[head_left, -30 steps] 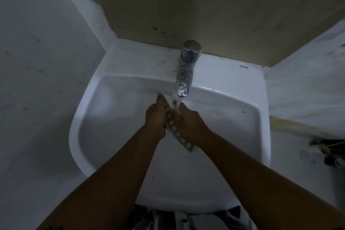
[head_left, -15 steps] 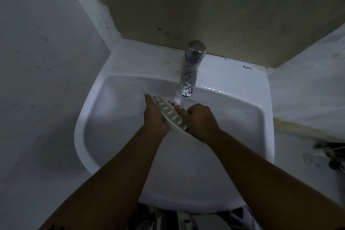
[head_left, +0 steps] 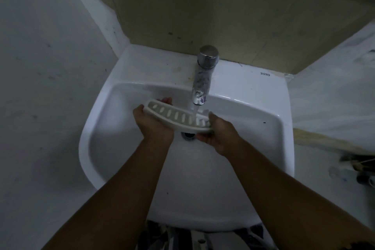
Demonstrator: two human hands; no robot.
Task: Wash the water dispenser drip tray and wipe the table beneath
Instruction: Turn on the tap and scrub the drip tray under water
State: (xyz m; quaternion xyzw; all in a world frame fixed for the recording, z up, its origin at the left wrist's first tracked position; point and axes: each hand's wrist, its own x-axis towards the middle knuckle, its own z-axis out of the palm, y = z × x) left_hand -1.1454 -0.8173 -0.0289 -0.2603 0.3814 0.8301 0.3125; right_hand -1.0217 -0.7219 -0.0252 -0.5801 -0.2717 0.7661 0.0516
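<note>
Now both hands [head_left: 156,126] on drip tray [head_left: 176,116]

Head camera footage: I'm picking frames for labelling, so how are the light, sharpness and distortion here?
Head view: dim and bluish; small glare streaks on the sink rim; drip tray slots readable; clutter at the right edge smeared; wide-angle bending stretches the forearms.

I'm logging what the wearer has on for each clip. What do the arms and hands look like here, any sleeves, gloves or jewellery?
Both forearms are bare all the way to the frame's lower edge: no sleeves in view. The left hand and right hand wear no gloves, and no rings, watch or bracelets show. A small dark marking sits on the right forearm at the bottom right corner; it is too cropped to identify.
</note>
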